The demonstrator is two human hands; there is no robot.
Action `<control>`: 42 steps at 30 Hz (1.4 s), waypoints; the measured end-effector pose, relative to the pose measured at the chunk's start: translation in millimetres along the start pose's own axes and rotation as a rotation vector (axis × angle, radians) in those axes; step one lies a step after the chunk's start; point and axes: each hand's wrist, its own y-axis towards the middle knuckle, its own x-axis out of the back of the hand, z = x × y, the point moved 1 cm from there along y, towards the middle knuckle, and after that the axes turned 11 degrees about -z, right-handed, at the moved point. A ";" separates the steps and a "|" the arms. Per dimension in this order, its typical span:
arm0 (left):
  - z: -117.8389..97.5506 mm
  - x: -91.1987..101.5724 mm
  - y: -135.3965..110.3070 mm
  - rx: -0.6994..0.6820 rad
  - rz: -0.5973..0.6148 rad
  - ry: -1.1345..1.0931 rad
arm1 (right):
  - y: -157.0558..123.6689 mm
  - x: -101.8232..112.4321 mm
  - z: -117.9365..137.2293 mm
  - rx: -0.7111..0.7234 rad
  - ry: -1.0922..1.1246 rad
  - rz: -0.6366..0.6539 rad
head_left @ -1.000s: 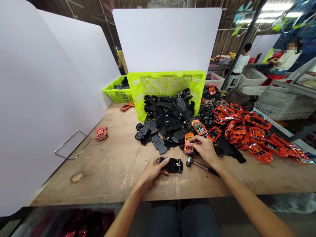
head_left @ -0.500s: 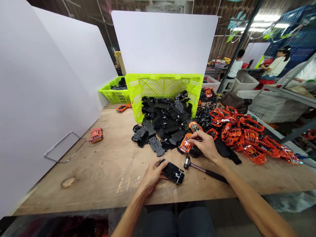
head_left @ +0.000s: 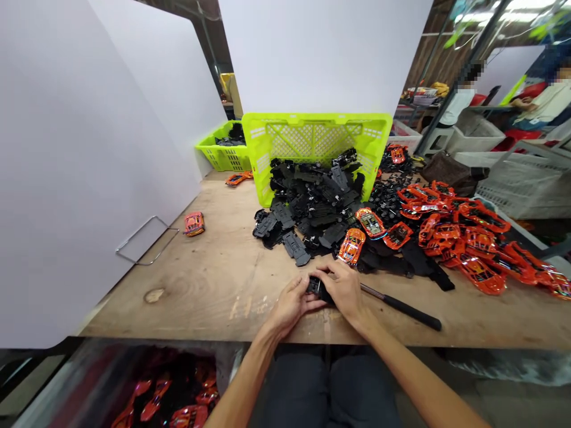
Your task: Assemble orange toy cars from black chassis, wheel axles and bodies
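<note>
At the table's front edge, my left hand [head_left: 289,306] is closed around a black toy car chassis [head_left: 314,286]. My right hand [head_left: 344,291] grips the same chassis from above, its fingers covering much of the part. Just beyond my right hand lies an orange toy car [head_left: 351,246]. Beside it another orange car [head_left: 370,223] shows its inside. A hammer [head_left: 404,309] with a black grip rests by my right wrist; its head is hidden behind my hand.
Black chassis [head_left: 312,196] spill from a tipped lime-green crate [head_left: 316,119]. Orange car bodies [head_left: 473,238] are heaped on the right. A pink-orange car [head_left: 194,223] and a bent wire frame [head_left: 147,261] lie left. Below the edge, a container holds orange cars [head_left: 190,416].
My right hand has left the orange toy car and come down to the chassis in my left hand. The camera view has shifted, and the orange car stays on the pile.
</note>
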 end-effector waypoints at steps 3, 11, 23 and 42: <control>4.1 3.6 -7.4 0.008 -0.027 -0.038 | -3.6 -3.9 -3.8 0.123 -0.085 0.052; 4.9 8.1 -14.8 0.019 -0.040 -0.056 | -7.3 -3.2 -5.0 0.235 -0.043 0.190; 5.4 14.7 -8.8 -0.180 -0.254 0.284 | 52.6 32.6 -40.2 -0.172 -0.602 -0.269; -5.5 18.6 -10.9 -0.093 -0.132 0.196 | -8.6 39.5 17.8 0.262 -0.097 0.559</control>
